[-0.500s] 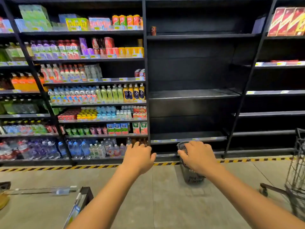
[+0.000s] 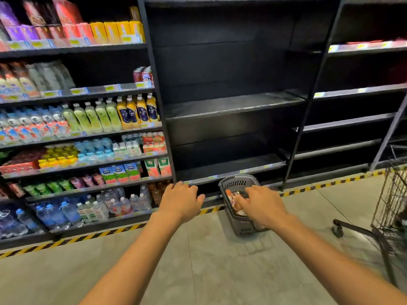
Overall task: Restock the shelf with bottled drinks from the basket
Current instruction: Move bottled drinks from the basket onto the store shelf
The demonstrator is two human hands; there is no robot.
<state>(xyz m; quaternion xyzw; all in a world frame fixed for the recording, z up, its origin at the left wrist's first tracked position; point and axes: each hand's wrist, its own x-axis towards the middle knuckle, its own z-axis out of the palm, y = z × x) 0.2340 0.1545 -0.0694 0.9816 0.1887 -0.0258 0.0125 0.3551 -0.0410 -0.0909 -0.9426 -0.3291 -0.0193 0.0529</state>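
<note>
Two hands out, both spread loose, holding nothing. Right hand (image 2: pixel 262 206) hovers over grey basket (image 2: pixel 242 225) on the floor, bottled drinks (image 2: pixel 234 201) just past its fingertips. Left hand (image 2: pixel 181 200) beside it, black shelf (image 2: pixel 231 170) beyond its fingers.

No txt readable anywhere. Price tags (image 2: pixel 78 91) on shelf edges up-left of the left hand's fingers (image 2: pixel 176 188) were yellow blurs; bottle labels (image 2: pixel 132 113) and carton prints (image 2: pixel 120 172) above those fingers too smeared to make out any brand or no.
</note>
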